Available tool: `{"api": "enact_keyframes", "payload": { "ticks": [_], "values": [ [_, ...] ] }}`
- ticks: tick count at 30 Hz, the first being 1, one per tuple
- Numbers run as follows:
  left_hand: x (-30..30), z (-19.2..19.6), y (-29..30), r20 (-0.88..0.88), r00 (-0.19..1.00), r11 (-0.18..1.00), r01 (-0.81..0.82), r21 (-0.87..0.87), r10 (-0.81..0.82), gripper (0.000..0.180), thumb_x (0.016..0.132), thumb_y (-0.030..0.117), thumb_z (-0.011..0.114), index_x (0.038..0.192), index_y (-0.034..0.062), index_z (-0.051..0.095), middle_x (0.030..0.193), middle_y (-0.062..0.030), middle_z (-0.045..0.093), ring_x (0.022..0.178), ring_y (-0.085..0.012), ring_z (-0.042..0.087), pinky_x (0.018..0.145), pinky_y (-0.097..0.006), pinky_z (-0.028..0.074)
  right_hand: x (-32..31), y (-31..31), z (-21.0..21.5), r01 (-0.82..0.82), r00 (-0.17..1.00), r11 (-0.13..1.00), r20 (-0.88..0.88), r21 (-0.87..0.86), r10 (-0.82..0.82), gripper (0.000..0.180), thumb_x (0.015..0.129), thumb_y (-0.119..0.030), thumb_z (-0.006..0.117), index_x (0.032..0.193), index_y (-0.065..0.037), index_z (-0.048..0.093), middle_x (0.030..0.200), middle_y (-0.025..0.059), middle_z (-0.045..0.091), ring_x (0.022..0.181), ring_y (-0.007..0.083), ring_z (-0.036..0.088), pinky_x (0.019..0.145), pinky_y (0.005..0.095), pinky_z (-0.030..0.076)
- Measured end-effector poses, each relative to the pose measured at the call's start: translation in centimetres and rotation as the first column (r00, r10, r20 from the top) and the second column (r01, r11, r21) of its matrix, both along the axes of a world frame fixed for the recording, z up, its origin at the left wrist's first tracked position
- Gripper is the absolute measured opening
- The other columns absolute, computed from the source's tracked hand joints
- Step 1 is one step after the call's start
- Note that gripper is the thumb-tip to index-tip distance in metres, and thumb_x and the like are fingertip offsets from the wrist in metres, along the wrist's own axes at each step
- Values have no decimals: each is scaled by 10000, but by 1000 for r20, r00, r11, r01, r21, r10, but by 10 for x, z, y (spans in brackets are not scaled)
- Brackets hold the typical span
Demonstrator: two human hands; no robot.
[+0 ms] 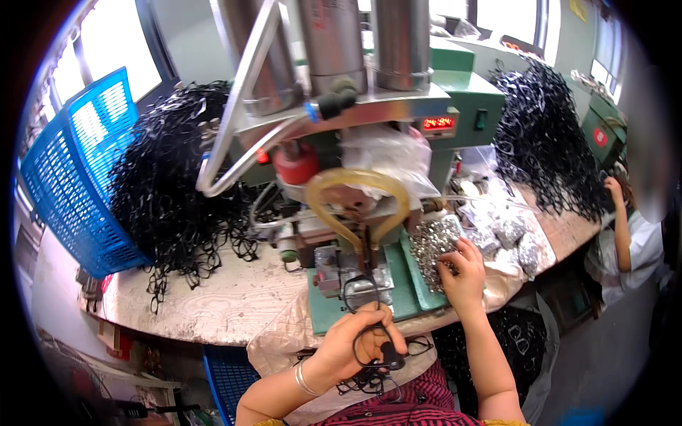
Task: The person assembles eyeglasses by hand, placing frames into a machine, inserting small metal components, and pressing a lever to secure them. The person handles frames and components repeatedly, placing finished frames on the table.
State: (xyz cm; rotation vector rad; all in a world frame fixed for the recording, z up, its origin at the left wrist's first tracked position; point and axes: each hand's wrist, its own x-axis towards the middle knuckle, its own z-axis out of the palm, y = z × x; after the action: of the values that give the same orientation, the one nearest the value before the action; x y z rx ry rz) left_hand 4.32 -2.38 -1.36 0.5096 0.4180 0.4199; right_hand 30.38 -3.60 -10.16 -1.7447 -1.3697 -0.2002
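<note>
My left hand (359, 341) is closed round a black eyeglass frame (357, 353), just in front of the machine. One loop of the frame reaches up to the metal fixture (383, 278) under the machine's head. My right hand (464, 275) is over a green tray (435, 301) of small silvery metal parts (432, 248). Its thumb and fingertips are bent together at the parts; whatever they pinch is too small to make out. A yellowish curved tube (359, 177) arches above the fixture. More black frames (366, 383) lie on my lap below the left hand.
The green press (465, 92) carries steel cylinders (330, 42). Heaps of black frames lie left (174, 177) and right (543, 135). A blue crate (82, 184) tilts at the left. Bagged metal parts (508, 231) sit right of the tray. Another person's arm (621, 227) shows far right.
</note>
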Motion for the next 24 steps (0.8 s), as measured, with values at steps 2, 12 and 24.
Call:
{"api": "enact_keyframes", "payload": {
  "ticks": [2, 12, 24],
  "values": [
    [0, -7, 0, -17, 1000, 999, -3, 48, 4, 230, 1041, 266, 389, 1019, 59, 488, 869, -262, 669, 781, -247, 671, 630, -286, 551, 1, 1, 1, -8, 1000, 1000, -7, 24, 8, 109, 731, -63, 737, 838, -54, 718, 1122, 185, 661, 1187, 380, 570, 996, 452, 447],
    [-109, -28, 39, 27, 156, 1, -176, 984, 987, 121, 867, 73, 708, 944, 18, 633, 916, -84, 672, 829, -177, 625, 795, -289, 491, 2, -18, -13, 152, 538, 945, -826, 289, 166, 76, 932, -47, 634, 983, -10, 677, 916, 14, 666, 832, 91, 602, 783, 232, 476],
    [-166, -148, 212, -67, -72, 95, 526, 845, 995, 258, 907, 239, 646, 918, -18, 640, 1350, -191, 561, 1148, -391, 536, 973, -440, 443, -31, 5, 10, 7, 842, 983, -531, 184, 93, 89, 855, 8, 695, 943, 7, 702, 862, 57, 675, 815, 144, 617, 768, 270, 476]
  ]
}}
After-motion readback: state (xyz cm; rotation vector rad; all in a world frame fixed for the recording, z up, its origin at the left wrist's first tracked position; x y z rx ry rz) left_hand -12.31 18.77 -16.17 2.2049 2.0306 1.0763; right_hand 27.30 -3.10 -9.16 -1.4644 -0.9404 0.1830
